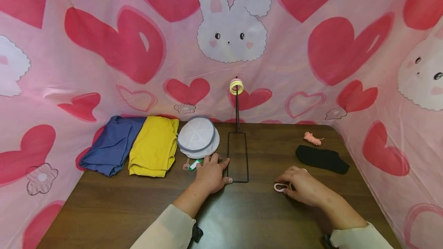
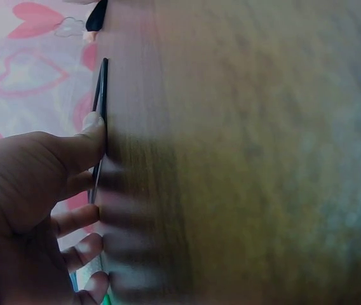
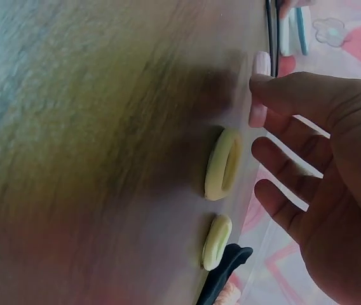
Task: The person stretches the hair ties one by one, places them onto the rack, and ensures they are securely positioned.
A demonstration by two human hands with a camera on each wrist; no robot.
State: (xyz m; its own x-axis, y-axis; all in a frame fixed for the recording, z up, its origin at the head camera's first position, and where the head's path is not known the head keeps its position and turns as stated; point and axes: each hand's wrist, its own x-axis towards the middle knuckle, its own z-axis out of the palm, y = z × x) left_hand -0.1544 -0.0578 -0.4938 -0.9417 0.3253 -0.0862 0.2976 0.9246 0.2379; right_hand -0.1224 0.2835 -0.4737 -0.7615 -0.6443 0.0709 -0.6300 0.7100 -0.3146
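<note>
A black wire rack (image 1: 247, 156) stands on the table, its flat rectangular base towards me. Several yellow and pink hair ties (image 1: 237, 87) hang on its raised arm. My left hand (image 1: 212, 174) rests at the base's near left corner, thumb and index fingertip touching the wire, other fingers spread on the table. To the right of the rack, my right hand (image 1: 300, 185) pinches a pink hair tie (image 3: 258, 114) between thumb and index finger, at the tabletop. Beneath its other fingers lie a yellow hair tie (image 3: 215, 171) and a smaller pale yellow one (image 3: 217, 243), mostly hidden in the head view.
Folded blue cloth (image 1: 112, 145) and yellow cloth (image 1: 153, 147) lie at the left. Beside them sit a white round mesh item (image 1: 197, 135), a green-and-white tag (image 1: 195, 165) and a small pink item (image 1: 186, 164). A black sock (image 1: 322, 158) and peach yarn (image 1: 312, 138) lie right.
</note>
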